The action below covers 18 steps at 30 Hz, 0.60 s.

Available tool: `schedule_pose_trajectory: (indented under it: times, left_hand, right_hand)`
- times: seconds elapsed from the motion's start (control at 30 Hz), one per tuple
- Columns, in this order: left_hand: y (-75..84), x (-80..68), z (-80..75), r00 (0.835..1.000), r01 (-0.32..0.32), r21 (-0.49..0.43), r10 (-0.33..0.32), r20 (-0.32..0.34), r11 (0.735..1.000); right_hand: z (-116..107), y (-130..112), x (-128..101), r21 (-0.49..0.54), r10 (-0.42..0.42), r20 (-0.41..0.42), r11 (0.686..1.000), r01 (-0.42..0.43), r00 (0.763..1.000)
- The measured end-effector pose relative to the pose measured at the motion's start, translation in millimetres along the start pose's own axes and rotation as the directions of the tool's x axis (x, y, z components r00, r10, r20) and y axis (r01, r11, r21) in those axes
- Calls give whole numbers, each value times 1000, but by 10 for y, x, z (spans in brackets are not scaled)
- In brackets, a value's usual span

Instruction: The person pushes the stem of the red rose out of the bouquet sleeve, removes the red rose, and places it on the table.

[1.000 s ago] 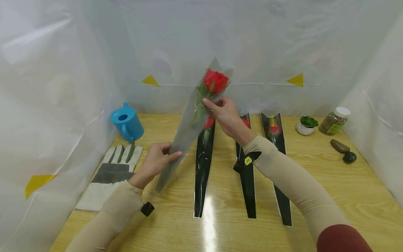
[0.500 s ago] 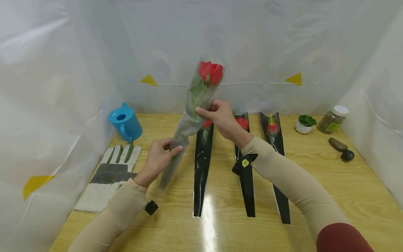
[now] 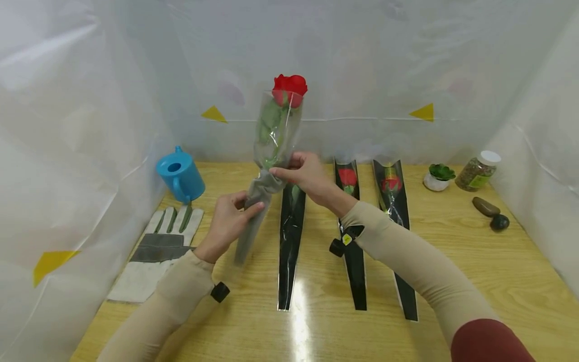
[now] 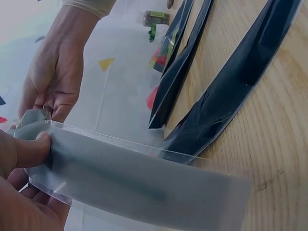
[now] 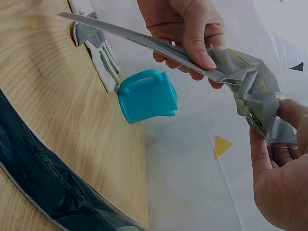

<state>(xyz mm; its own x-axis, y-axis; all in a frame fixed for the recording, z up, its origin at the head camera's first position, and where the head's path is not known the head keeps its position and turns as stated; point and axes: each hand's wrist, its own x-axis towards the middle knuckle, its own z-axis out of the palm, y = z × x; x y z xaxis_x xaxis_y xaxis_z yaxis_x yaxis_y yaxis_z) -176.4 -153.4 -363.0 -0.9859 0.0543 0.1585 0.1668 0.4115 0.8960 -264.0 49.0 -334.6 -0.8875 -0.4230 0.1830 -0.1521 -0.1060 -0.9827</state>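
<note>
A red rose [image 3: 290, 87] pokes out of the top of a grey and clear plastic sleeve [image 3: 270, 151], held nearly upright above the table. My left hand [image 3: 229, 219] grips the sleeve's lower grey part [image 4: 120, 178], thumb on top. My right hand [image 3: 302, 175] pinches the sleeve where it bunches up below the leaves [image 5: 250, 96]. Three more roses in black sleeves [image 3: 289, 241], [image 3: 351, 236], [image 3: 395, 226] lie side by side on the wooden table [image 3: 475, 271].
A blue watering can [image 3: 180, 175] stands at the back left, with a grey and white work glove [image 3: 154, 251] lying in front of it. At the back right are a small potted succulent [image 3: 438, 177], a jar [image 3: 478, 172] and two dark stones [image 3: 490, 213]. Translucent sheeting walls surround the table.
The rose has tipped more upright and its head has risen out of the sleeve's top. The sleeve has slid down and bunched between my hands; my right hand moved lower and leftward.
</note>
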Motion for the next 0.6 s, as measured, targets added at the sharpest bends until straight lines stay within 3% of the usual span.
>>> schedule_pose_trajectory:
  times: [0.23, 0.47, 0.6]
  left_hand:
    - [55, 38, 10, 999, -29, -4, 29, -16, 1000]
    - [63, 29, 5, 999, -32, 5, 32, 9, 999]
    - [-28, 22, 6, 999, -38, 3, 38, 27, 999]
  right_hand:
    - [22, -28, 8, 12, 25, -55, 1000, -24, 998]
    - [7, -74, -4, 66, 46, -81, 997, -40, 996]
    - [-16, -64, 17, 67, 50, -92, 997, -44, 995]
